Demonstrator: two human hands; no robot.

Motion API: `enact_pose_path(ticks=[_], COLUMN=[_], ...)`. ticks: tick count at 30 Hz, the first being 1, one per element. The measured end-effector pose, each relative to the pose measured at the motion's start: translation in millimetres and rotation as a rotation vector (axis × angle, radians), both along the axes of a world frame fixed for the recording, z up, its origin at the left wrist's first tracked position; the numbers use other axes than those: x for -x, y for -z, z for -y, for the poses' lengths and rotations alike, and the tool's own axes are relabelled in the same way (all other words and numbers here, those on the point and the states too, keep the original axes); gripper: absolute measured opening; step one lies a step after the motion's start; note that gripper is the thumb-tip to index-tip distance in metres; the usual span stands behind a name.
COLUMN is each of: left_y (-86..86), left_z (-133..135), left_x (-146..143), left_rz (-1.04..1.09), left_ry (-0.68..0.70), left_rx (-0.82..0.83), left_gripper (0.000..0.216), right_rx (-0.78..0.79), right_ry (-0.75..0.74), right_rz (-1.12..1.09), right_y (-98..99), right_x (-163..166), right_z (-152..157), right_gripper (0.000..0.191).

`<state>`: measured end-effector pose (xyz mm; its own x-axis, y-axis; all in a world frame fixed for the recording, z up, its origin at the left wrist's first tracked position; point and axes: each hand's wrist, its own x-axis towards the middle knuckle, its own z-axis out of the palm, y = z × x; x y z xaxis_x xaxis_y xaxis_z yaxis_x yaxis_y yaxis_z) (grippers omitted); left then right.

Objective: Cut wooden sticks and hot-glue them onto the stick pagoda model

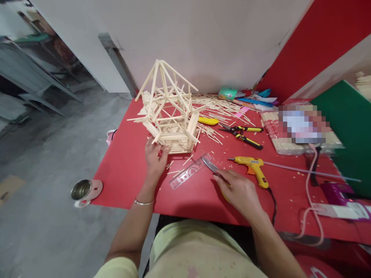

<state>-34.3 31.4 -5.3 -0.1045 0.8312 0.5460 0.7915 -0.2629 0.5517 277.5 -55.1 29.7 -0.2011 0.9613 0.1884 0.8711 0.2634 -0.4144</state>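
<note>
A frame model of thin wooden sticks (pixel 174 137) with a pointed top stands on the red table. My left hand (pixel 156 158) is at its lower left corner, fingers bent against the sticks and gripping there; some fingertips are hidden. In my right hand (pixel 239 191) is a pair of scissors (pixel 209 164), blades together and pointing up and left. Its yellow handle is mostly covered by the palm. Beneath the blade tips lies a clear ruler (pixel 188 173), set at a slant, with several short stick pieces (pixel 175 172) beside it.
A yellow glue gun (pixel 253 168) with its cord lies right of my right hand. Black-and-yellow snips (pixel 246 135), a yellow cutter (pixel 208 121) and loose sticks (pixel 220 110) are behind. A steel-lined cup (pixel 88 190) is at the left edge, and packed sticks (pixel 272 133) lie at right.
</note>
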Motion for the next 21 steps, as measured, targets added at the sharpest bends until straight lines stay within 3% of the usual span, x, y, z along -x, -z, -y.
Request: enact_pose_path(ticks=[3, 6, 10, 12, 16, 18, 21], left_y=[2.1, 0.4, -1.5, -0.1, 5.5, 7.8, 9.6], left_z=[6, 10, 10, 9, 8, 7, 7], left_x=[-3, -4, -6, -8, -9, -8, -7], left_rz=[0.002, -0.031, -0.046, -0.041, -0.036, -0.050, -0.062], left_ry=[-0.038, -0.014, 0.021, 0.042, 0.050, 0.028, 0.022], left_rx=[-0.044, -0.050, -0.024, -0.032, -0.069, -0.083, -0.089], left_gripper=[0.025, 0.030, 0.041, 0.043, 0.043, 0.044, 0.045], right_rx=[-0.045, -0.071, 0.169, 0.309, 0.330, 0.313, 0.242], right_ry=[0.107, 0.393, 0.566, 0.521, 0.567, 0.572, 0.550], right_rz=[0.072, 0.261, 0.376, 0.301, 0.204, 0.076, -0.328], right_y=[-0.5, -4.4, 2.4, 12.5, 29.4, 27.9, 12.1], right_x=[-7, -42, -102, -119, -122, -113, -85], right_z=[-6, -6, -2, -3, -11, -12, -5], right_gripper=[0.032, 0.036, 0.043, 0.044, 0.043, 0.036, 0.038])
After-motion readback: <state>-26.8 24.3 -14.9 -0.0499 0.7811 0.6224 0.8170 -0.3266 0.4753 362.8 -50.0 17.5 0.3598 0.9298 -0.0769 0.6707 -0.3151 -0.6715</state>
